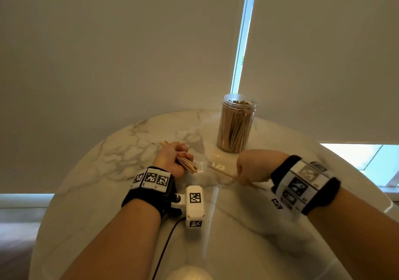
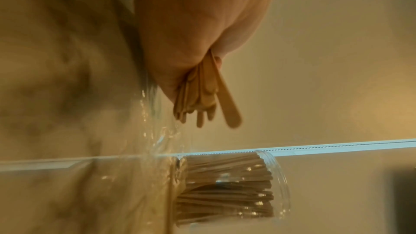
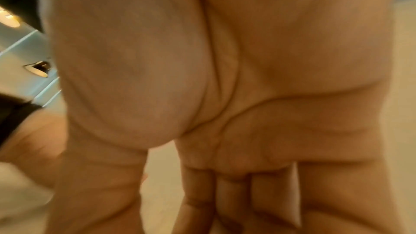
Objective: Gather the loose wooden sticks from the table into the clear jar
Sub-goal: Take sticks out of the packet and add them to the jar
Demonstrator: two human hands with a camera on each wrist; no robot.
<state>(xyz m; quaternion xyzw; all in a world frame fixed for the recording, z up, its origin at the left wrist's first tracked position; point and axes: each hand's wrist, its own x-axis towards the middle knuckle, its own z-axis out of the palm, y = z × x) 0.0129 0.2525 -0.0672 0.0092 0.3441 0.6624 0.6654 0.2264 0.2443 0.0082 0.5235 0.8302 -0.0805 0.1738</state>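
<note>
Loose stick: one thin pale wooden stick (image 1: 224,173) lies on the round marble table (image 1: 90,193), just in front of the clear plastic jar (image 1: 236,123).
Right hand (image 1: 253,166): pinches that stick, judged to lift it.
Left hand (image 1: 172,159): clenches a bundle of flat wooden sticks (image 1: 186,163), likely collecting before one drop.
Hidden: right fingertips; wrist view blurred.

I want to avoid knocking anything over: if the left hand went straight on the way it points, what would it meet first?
Probably nothing: the left hand, gripping a bundle of sticks, points across bare marble table. The jar stands off to its right.
</note>
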